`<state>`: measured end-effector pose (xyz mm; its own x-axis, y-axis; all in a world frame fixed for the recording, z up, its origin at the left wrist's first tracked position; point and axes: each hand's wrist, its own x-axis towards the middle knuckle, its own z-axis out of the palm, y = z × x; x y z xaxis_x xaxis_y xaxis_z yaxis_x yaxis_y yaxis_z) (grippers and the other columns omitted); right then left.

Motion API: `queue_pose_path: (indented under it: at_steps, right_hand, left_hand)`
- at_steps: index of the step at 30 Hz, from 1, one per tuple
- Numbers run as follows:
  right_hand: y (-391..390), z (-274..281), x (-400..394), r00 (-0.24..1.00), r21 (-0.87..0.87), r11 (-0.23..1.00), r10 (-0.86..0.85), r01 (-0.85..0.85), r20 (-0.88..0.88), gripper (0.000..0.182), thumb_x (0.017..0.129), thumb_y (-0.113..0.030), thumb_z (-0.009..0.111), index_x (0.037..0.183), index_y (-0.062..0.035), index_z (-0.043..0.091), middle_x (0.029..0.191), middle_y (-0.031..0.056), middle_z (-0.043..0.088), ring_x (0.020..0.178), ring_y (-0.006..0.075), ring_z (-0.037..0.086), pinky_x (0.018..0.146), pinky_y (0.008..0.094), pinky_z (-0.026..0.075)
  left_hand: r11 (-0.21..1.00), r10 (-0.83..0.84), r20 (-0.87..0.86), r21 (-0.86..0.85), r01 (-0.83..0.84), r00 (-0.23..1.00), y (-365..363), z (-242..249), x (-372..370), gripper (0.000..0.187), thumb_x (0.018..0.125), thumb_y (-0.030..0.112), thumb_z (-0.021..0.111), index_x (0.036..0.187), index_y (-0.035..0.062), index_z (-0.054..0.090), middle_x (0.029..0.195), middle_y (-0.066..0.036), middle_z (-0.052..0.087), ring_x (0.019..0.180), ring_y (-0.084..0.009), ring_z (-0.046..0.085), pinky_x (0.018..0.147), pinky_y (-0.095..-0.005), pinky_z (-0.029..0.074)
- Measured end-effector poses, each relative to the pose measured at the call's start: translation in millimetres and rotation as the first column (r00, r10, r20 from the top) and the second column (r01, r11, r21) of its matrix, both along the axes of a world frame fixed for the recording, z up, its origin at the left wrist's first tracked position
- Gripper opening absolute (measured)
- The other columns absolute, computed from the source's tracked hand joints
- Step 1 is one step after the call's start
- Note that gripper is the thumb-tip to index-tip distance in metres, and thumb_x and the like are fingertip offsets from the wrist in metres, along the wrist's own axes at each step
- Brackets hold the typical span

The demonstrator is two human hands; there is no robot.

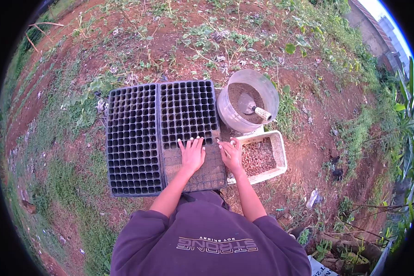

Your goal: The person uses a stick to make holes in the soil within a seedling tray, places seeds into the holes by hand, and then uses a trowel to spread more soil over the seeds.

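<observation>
Two black seedling trays lie side by side on the ground before me. The left tray [133, 138] shows rows of dark hollow cells. In the right tray [188, 108], the far cells are dark, while brown soil [172, 161] covers the near part. My left hand [193, 154] rests palm down where the soil meets the dark cells, its fingers spread. At that tray's right edge is my right hand [231, 155], fingers bent and tips apart, beside the pale basket [281, 154]. No object shows in either hand; the right palm is hidden.
A translucent bucket [230, 112] of soil stands beyond the basket, with a light-handled trowel [261, 112] in it. Small brown pieces [257, 156], perhaps seeds, lie in the basket. Weeds and red earth surround everything. A wall [365, 30] rises at the far right.
</observation>
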<state>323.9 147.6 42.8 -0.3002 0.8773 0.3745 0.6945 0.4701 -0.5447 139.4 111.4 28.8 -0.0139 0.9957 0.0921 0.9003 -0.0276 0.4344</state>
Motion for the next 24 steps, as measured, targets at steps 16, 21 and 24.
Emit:
queue_pose_path:
  at_steps: [16,21,24]
  right_hand:
    - [-1.3,2.1,-0.1,0.999,0.020,1.000,0.002,-0.003,0.046,0.017,0.086,-0.010,0.066,0.101,-0.0137,0.073,0.100,-0.0006,0.071,0.113,0.0293,0.050,0.099,0.0402,0.038]
    - [-3.8,-0.3,-3.5,0.999,0.000,0.999,-0.036,0.036,0.008,0.017,0.086,-0.013,0.065,0.101,-0.0140,0.072,0.098,-0.0001,0.069,0.114,0.0310,0.049,0.101,0.0430,0.037]
    - [-2.9,-5.5,-2.9,1.000,0.016,0.999,-0.028,0.028,-0.010,0.017,0.086,-0.013,0.065,0.101,-0.0139,0.072,0.098,-0.0002,0.069,0.113,0.0306,0.049,0.100,0.0423,0.037]
  left_hand:
    - [1.000,-0.005,0.027,0.026,0.004,1.000,1.7,-0.9,-2.2,0.042,0.091,0.022,0.054,0.131,0.0108,0.051,0.125,-0.006,0.056,0.118,-0.0281,0.048,0.109,-0.0703,0.015]
    - [0.999,-0.016,-0.004,0.048,0.016,1.000,2.2,-2.0,-4.6,0.042,0.091,0.022,0.054,0.132,0.0107,0.051,0.126,-0.004,0.056,0.117,-0.0251,0.049,0.110,-0.0700,0.014]
    - [0.997,-0.013,-0.035,0.079,0.016,0.999,0.2,-4.9,-4.1,0.042,0.091,0.022,0.055,0.132,0.0107,0.050,0.126,-0.004,0.055,0.117,-0.0247,0.049,0.110,-0.0700,0.014]
